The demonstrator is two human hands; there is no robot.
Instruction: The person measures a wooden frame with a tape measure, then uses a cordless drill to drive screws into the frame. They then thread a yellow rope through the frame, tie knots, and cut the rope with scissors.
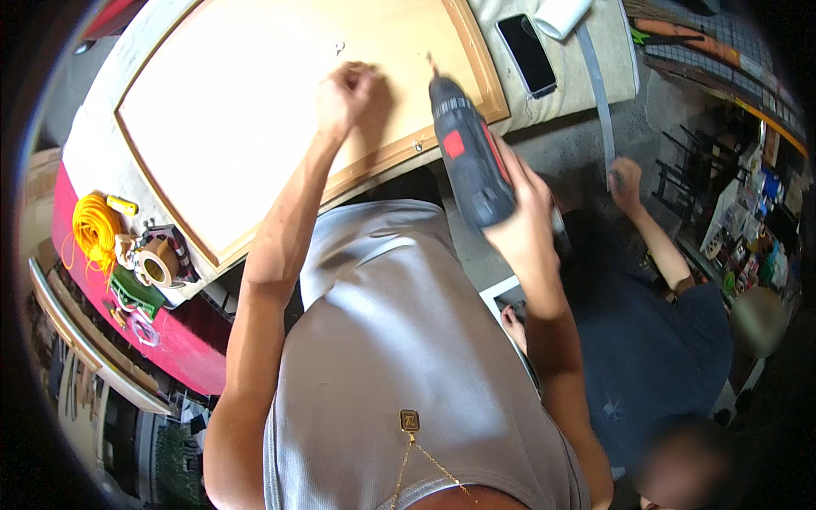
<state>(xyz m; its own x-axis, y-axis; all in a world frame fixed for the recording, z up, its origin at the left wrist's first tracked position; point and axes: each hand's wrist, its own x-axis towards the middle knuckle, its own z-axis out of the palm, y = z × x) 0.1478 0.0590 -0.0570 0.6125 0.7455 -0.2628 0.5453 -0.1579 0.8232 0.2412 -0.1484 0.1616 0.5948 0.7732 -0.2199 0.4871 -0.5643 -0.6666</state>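
My right hand (525, 212) grips a black and red cordless drill (470, 161), its bit (432, 65) pointing away from me over the board's right part. My left hand (342, 98) is above the middle of the board, fingers curled together; whatever they hold, if anything, is hidden. Beneath both lies a large pale board (246, 93) edged with a wooden frame (486, 70), flat on the covered table. A small metal piece (340, 48) rests just beyond my left hand. Another little metal fitting (417, 146) sits on the frame's near side.
Right of the frame lie a phone (527, 55) and a white roll (561, 15). A co-worker's hand (626, 185) holds a grey strip (600, 102) by the table's right. Yellow cord (95, 228) and a tape roll (158, 262) are at the left. Cluttered shelving (756, 221) stands far right.
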